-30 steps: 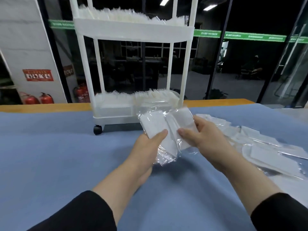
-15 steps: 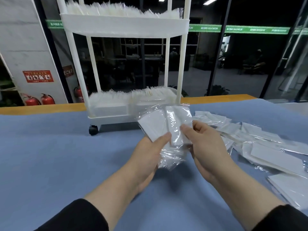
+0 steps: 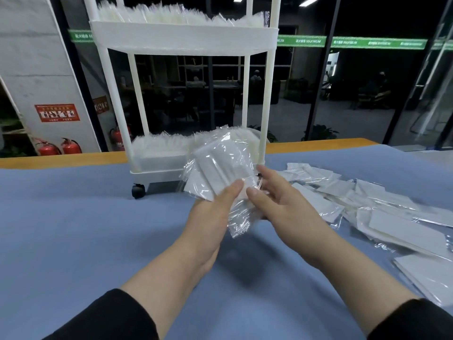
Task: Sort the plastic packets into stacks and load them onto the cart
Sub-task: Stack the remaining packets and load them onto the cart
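Note:
A small stack of clear plastic packets [image 3: 220, 168] with white inserts is held above the blue table, just in front of the cart. My left hand [image 3: 210, 217] grips the stack from below, thumb on its front face. My right hand [image 3: 277, 200] touches the stack's right edge with thumb and fingertips. The white wheeled cart [image 3: 186, 41] stands on the table behind the hands; its lower shelf [image 3: 157, 160] and upper shelf hold rows of packets. Loose packets [image 3: 367, 204] lie spread over the table to the right.
The blue cloth table [image 3: 73, 229] stretches left and toward me, with a wooden edge [image 3: 61, 159] at the far side. Beyond it are glass walls, a white pillar and red fire extinguishers [image 3: 71, 147].
The fanned packets have been pushed together into one tighter stack. Both hands have risen slightly toward the cart's lower shelf, and the view has shifted a little.

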{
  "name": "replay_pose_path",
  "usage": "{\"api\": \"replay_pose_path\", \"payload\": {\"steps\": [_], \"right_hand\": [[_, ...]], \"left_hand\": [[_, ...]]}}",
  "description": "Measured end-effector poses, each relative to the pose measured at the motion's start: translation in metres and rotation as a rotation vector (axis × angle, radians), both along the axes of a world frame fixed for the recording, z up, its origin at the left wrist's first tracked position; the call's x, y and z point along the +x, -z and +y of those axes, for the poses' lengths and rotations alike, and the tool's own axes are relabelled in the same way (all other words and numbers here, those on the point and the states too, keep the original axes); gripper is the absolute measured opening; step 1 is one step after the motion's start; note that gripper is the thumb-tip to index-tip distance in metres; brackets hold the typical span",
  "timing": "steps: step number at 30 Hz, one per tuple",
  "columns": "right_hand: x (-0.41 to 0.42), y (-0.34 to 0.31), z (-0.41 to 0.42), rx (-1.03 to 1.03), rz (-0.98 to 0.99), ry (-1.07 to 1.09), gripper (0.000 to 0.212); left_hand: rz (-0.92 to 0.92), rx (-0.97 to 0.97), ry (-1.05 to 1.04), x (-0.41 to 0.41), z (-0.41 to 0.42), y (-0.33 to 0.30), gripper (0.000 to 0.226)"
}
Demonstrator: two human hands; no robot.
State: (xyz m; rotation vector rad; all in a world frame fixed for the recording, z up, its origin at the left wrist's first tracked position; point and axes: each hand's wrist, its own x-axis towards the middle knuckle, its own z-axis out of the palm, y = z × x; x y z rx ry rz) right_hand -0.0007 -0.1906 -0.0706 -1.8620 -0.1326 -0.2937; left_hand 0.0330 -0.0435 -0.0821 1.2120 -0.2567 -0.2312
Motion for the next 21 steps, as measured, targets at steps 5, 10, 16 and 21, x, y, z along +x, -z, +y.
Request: {"api": "replay_pose_path", "payload": {"steps": [5,10,16,21], "right_hand": [[-0.003,-0.004,0.003,0.193,-0.087,-0.082,0.026],[-0.009,-0.017,-0.022,-0.239,-0.195,0.083,0.037],[0.0,0.001,-0.026,-0.572,-0.057,0.001,0.054],[0.005,0.01,-0.03,-0.474,-0.082,0.049,0.054]], "left_hand": [[-0.132,0.055,0.045,-0.003,-0.002,-0.002,0.048],[-0.263,-0.106,-0.425,0.008,0.014,-0.007,0.105],[-0.231,0.336,-0.361,0.007,0.01,0.0,0.057],[-0.129,0.303,-0.335,0.001,0.008,-0.002,0.066]]}}
